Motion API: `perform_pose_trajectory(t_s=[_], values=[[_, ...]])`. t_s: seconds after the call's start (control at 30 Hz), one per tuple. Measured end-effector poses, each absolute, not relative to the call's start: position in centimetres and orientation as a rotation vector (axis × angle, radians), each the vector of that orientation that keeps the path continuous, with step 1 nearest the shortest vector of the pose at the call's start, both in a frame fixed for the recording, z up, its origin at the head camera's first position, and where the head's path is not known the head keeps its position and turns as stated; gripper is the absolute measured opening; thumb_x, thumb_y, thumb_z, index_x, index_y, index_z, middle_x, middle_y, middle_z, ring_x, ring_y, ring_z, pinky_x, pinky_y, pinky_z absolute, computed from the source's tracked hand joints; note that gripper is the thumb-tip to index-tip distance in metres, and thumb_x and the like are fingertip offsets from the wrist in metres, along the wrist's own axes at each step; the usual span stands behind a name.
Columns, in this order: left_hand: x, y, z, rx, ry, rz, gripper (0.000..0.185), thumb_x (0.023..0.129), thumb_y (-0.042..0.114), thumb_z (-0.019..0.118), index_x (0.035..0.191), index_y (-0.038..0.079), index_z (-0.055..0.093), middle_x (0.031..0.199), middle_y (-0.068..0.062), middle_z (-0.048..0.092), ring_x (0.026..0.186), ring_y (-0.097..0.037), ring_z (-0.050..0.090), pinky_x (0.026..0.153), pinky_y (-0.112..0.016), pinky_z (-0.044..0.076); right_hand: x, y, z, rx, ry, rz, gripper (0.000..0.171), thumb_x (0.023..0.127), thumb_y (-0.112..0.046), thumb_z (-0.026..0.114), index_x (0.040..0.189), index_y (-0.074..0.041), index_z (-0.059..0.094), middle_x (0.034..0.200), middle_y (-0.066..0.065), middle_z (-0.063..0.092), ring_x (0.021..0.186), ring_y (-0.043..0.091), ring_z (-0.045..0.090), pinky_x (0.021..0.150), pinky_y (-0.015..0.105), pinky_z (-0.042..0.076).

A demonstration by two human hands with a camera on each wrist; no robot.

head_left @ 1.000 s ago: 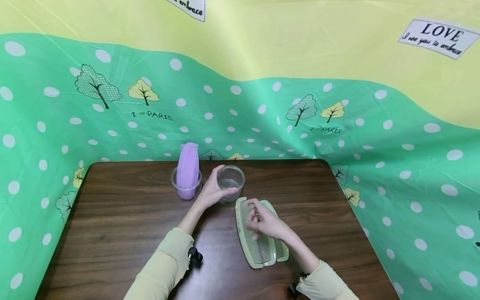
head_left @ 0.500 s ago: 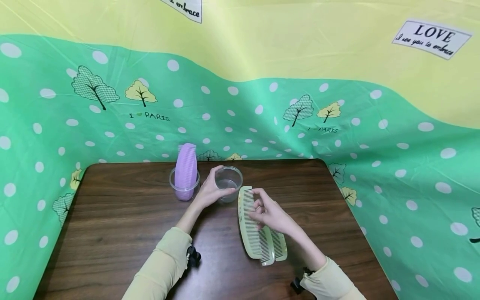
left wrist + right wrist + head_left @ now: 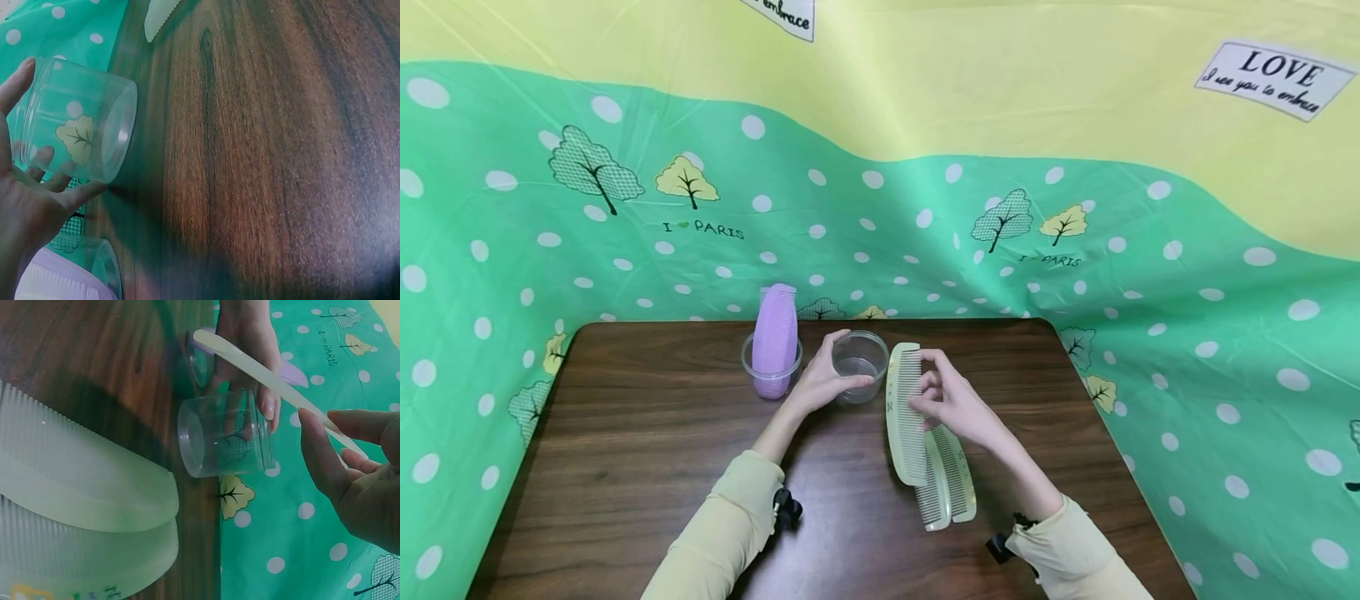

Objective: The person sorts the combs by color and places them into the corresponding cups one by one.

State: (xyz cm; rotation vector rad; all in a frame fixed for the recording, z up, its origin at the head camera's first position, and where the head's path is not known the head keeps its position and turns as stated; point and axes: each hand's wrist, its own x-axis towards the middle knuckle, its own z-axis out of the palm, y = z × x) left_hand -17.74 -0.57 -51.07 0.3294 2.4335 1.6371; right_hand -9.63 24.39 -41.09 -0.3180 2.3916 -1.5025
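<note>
Mid-frame, our left hand [image 3: 822, 383] widely grips a cup [image 3: 861, 395], right hand [image 3: 958, 406] pinches a comb [image 3: 904, 421]; we're likely loading, needing careful aim.

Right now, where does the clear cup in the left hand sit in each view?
Head: the clear cup is just below and left of centre.
Left wrist: the clear cup is at upper left, its base toward the right.
Right wrist: the clear cup is near the centre.
Shared landmark: the left hand, holding the cup in all three.
</note>
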Motion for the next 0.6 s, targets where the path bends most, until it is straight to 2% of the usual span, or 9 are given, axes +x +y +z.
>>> perform_pose_trajectory(t_s=[0.1, 0.33, 0.6], values=[[-17.8, -0.6, -51.1, 0.341, 2.434, 1.639, 0.102, 0.078, 0.046, 0.089, 0.159, 0.025, 0.029, 0.163, -0.006, 0.040, 0.151, -0.032, 0.038, 0.121, -0.057, 0.034, -9.9, 24.5, -40.5, -0.320, 2.393, -1.536, 0.063, 0.096, 0.001, 0.067, 0.147, -0.016, 0.034, 0.094, 0.010, 0.054, 0.074, 0.017, 0.064, 0.062, 0.053, 0.062], [-17.8, -0.7, -51.2, 0.344, 2.439, 1.642, 0.101, 0.078, 0.043, 0.090, 0.158, 0.027, 0.030, 0.162, -0.005, 0.041, 0.152, -0.031, 0.038, 0.123, -0.055, 0.032, -10.9, 24.9, -39.2, -0.354, 2.423, -1.576, 0.061, 0.097, -0.001, 0.067, 0.146, -0.017, 0.035, 0.093, 0.014, 0.058, 0.073, 0.017, 0.065, 0.058, 0.042, 0.062], [-17.8, -0.7, -51.4, 0.350, 2.437, 1.635, 0.100, 0.079, 0.046, 0.088, 0.158, 0.031, 0.028, 0.163, -0.003, 0.039, 0.152, -0.030, 0.037, 0.123, -0.056, 0.031, -11.8, 25.3, -38.2, -0.369, 2.453, -1.594, 0.062, 0.097, 0.001, 0.067, 0.147, -0.017, 0.034, 0.097, 0.019, 0.061, 0.074, 0.017, 0.067, 0.060, 0.041, 0.063]])
